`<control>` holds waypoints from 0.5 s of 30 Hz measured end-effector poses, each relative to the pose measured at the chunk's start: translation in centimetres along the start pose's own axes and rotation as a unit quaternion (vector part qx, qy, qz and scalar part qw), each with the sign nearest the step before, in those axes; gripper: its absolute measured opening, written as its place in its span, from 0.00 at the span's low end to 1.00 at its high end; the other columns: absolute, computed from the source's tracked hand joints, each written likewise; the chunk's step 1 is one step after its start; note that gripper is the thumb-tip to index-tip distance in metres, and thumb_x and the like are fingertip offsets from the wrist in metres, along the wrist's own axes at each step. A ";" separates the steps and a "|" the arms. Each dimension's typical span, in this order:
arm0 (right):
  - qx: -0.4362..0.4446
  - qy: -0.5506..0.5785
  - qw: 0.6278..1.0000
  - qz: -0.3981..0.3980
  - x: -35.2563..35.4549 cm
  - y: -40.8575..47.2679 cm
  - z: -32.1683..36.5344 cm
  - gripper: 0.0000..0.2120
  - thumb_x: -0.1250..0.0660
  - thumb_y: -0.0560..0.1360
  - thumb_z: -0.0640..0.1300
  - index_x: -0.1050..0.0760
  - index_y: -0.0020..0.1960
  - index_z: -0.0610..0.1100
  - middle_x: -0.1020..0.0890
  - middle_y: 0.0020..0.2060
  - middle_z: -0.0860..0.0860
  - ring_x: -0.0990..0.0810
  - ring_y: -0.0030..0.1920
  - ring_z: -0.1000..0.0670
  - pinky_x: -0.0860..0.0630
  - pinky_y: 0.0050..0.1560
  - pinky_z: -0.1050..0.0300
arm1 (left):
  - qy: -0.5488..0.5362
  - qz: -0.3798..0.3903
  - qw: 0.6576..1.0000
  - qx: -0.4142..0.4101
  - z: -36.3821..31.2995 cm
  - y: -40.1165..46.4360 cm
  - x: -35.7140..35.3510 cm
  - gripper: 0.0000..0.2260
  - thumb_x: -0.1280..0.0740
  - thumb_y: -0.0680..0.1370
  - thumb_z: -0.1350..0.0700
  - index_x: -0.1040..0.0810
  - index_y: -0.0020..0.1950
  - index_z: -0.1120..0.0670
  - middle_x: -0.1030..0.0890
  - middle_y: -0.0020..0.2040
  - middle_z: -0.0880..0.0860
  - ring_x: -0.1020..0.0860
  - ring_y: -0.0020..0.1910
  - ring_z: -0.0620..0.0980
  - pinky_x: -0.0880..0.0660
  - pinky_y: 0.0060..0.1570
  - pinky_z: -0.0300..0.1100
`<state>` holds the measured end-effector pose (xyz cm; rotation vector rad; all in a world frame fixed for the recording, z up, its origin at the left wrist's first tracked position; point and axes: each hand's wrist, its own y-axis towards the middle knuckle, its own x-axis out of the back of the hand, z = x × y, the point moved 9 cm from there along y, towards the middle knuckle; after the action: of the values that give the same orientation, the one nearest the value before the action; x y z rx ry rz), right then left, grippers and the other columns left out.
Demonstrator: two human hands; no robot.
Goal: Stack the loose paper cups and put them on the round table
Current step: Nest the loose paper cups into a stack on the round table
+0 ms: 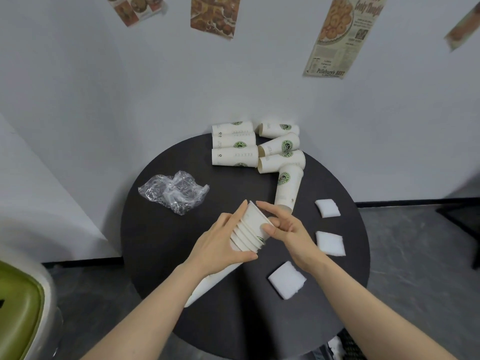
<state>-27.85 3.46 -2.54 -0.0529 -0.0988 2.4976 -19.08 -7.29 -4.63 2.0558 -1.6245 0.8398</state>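
Over the middle of the round black table I hold a stack of nested white paper cups, tilted with its rims pointing away from me. My left hand grips the stack's side, and the stack's lower end runs under my left wrist. My right hand pinches the top cup between thumb and fingers. Several loose white cups with green logos lie on their sides at the table's far edge, and one cup lies just beyond my right hand.
A crumpled clear plastic bag lies on the table's left part. Three white foam pads lie along its right side. A grey wall stands right behind the table. A green chair is at the lower left.
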 end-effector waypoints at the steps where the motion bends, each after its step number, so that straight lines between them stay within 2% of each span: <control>1: -0.005 0.006 1.000 0.002 0.0 -0.1 -0.4 0.21 0.35 0.76 0.35 0.27 0.67 0.48 0.24 0.39 0.39 0.24 0.48 0.47 0.25 0.55 0.61 | 0.002 -0.002 1.000 0.001 -0.1 0.2 -0.1 0.48 0.28 0.65 0.36 0.65 0.67 0.23 0.36 0.62 0.38 0.27 0.54 0.43 0.25 0.50 0.44; 6: -0.032 0.028 0.999 0.028 0.3 1.0 -1.1 0.22 0.35 0.76 0.34 0.28 0.68 0.47 0.25 0.45 0.34 0.22 0.51 0.45 0.25 0.59 0.58 | 0.005 -0.009 1.000 0.014 -0.5 2.3 -0.3 0.50 0.28 0.65 0.36 0.67 0.69 0.26 0.37 0.66 0.39 0.28 0.59 0.44 0.26 0.51 0.42; 9: -0.050 0.031 0.998 0.039 1.4 2.4 -1.4 0.23 0.36 0.76 0.33 0.30 0.69 0.45 0.22 0.49 0.35 0.21 0.52 0.45 0.24 0.56 0.58 | -0.012 -0.020 0.999 0.038 -0.6 4.1 -0.7 0.51 0.28 0.64 0.35 0.66 0.71 0.27 0.38 0.67 0.40 0.28 0.59 0.44 0.26 0.50 0.43; 13: -0.061 0.014 0.995 0.072 4.0 4.7 -1.5 0.23 0.31 0.74 0.39 0.28 0.68 0.49 0.17 0.53 0.45 0.20 0.55 0.51 0.24 0.53 0.62 | -0.016 -0.055 0.997 0.059 -0.7 6.4 -1.0 0.48 0.28 0.65 0.36 0.60 0.71 0.27 0.36 0.65 0.40 0.27 0.57 0.43 0.25 0.52 0.45; 15: -0.062 -0.027 0.997 0.040 7.3 6.8 -1.7 0.24 0.28 0.72 0.46 0.27 0.66 0.56 0.20 0.60 0.52 0.24 0.63 0.56 0.26 0.55 0.62 | -0.015 -0.079 0.994 0.071 -0.4 7.3 -1.0 0.48 0.27 0.66 0.37 0.59 0.72 0.28 0.36 0.64 0.40 0.28 0.58 0.43 0.25 0.52 0.45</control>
<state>-37.59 2.51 -4.86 -0.0408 -0.2784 2.5713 -26.37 -8.13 -5.49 2.2703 -1.4299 0.8956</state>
